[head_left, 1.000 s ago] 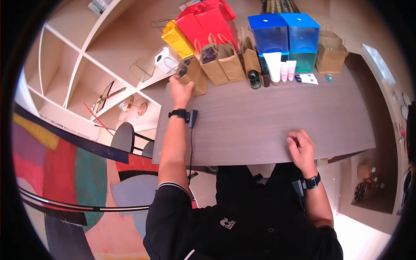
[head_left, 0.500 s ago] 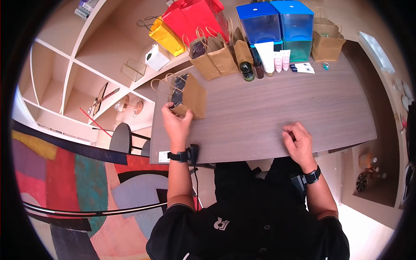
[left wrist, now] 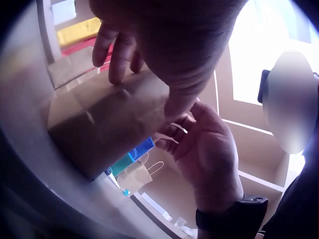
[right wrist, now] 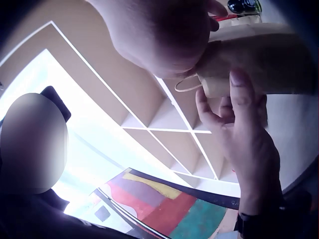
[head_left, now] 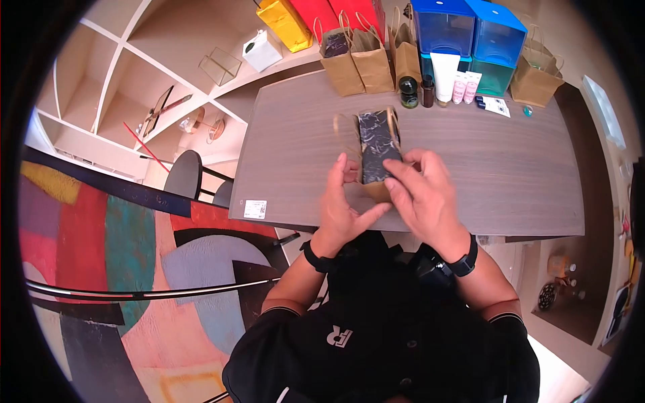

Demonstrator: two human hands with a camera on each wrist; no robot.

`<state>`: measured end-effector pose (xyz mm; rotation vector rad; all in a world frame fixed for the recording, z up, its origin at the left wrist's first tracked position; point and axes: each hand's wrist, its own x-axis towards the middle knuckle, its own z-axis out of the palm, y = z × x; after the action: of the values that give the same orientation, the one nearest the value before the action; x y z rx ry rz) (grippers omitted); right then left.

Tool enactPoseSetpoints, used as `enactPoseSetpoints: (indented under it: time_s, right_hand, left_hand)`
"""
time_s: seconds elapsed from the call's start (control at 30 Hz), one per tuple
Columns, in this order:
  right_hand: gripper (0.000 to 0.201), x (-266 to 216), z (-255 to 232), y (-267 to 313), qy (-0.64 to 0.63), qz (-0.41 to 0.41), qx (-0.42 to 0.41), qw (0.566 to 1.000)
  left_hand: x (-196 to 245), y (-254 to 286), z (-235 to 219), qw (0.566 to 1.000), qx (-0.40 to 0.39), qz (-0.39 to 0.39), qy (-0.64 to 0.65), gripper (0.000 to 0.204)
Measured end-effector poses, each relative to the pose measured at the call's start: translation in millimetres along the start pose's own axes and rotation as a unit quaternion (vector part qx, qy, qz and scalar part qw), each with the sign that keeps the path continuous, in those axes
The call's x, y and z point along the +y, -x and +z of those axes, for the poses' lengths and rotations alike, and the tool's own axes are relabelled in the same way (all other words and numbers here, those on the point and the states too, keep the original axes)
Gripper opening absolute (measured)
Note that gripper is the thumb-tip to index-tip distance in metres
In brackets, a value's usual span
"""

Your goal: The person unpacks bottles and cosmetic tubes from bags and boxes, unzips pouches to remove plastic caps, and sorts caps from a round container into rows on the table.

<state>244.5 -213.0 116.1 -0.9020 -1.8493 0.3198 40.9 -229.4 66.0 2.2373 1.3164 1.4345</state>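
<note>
A small brown paper bag (head_left: 376, 191) stands at the near middle of the table, its two handles up. Black marbled material (head_left: 380, 144) with white veins fills its opening. My left hand (head_left: 341, 201) holds the bag from the left, fingers along that side and thumb across the near face. The left wrist view shows the bag's plain brown side (left wrist: 107, 114) close below these fingers. From the right, my right hand (head_left: 426, 195) reaches over the near corner. Its index fingertip touches the marbled top, and its thumb is right at the near rim.
Along the back of the table (head_left: 295, 148) stand several paper bags (head_left: 373, 70), a green-black jar (head_left: 408, 94), a brown bottle (head_left: 427, 93), a white tube (head_left: 444, 77), pink tubes (head_left: 465, 87) and stacked blue boxes (head_left: 442, 32). A teal ring-like item (head_left: 528, 111) lies right.
My left hand has brought the brown bag from the table's far left to the near middle. My right hand has left the front edge and moved left onto the bag.
</note>
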Motion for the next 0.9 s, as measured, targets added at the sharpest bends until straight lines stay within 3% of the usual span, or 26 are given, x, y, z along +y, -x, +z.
enactPoseSetpoints:
  time_s: [0.03, 0.1, 0.23, 0.43, 0.5, 0.6, 0.73, 0.9]
  right_hand:
    - [0.030, 0, -1, -2, 0.031, 0.027, 0.005, 0.999]
    - [0.027, -1, -8, -8, 0.053, 0.035, 0.029, 0.998]
    - [0.019, 8, -19, -15, 0.085, 0.062, 0.022, 0.994]
    - [0.039, 12, -32, -26, 0.102, 0.151, -0.084, 0.980]
    - [0.052, 9, -40, -32, 0.077, 0.229, -0.147, 0.959]
    - [0.061, 12, -51, -35, 0.069, 0.277, -0.163, 0.945]
    - [0.067, 29, -65, -23, 0.030, 0.282, -0.151, 0.947]
    - [0.061, 30, -89, -7, 0.038, 0.263, -0.137, 0.954]
  left_hand:
    - [-7, 4, 1, 1.000, 0.001, 0.000, 0.001, 0.123]
    - [-18, 6, 3, 0.986, -0.029, -0.016, 0.166, 0.135]
    - [-44, -8, 7, 0.985, -0.052, -0.033, 0.162, 0.150]
    - [-71, -32, 20, 0.974, -0.168, -0.020, 0.151, 0.160]
    - [-60, -42, 24, 0.976, -0.171, 0.012, 0.138, 0.159]
    - [-40, -53, 26, 0.978, -0.180, 0.064, 0.083, 0.156]
    - [-14, -57, 34, 0.978, -0.187, 0.084, 0.029, 0.149]
    - [17, -63, 39, 0.973, -0.197, 0.113, -0.043, 0.145]
